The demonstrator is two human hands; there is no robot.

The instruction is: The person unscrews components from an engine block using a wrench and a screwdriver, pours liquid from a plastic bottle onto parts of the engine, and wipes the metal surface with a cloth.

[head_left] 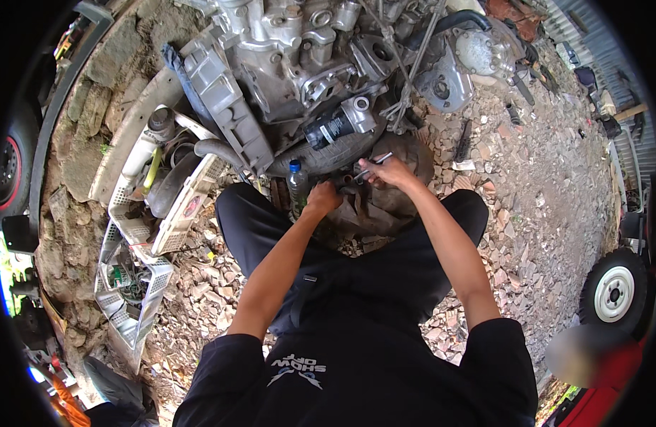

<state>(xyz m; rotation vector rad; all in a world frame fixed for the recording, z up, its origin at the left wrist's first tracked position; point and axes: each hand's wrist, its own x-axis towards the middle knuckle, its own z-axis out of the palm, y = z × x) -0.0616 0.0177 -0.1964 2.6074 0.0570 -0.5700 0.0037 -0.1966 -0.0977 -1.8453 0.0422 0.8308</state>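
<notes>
White lettering point(308, 367) shows on the black shirt point(385, 377) and black cylindrical canister point(316, 135).

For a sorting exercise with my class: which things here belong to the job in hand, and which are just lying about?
Seemingly in the job:
slim metal tool, in the right hand
dark metal part, at the left hand

Probably just lying about:
blue-capped bottle
white crate
white-rimmed wheel

Engine point(285, 78): cast metal, mostly matt to my eye
Canister point(329, 128): smooth, glossy from where I watch
Bottle point(297, 183): clear plastic, shiny
Tool point(385, 158): I make out smooth metal
Crate point(177, 222): dull plastic
Trousers point(251, 229): matt cloth
Ground point(548, 206): rough stone
</notes>
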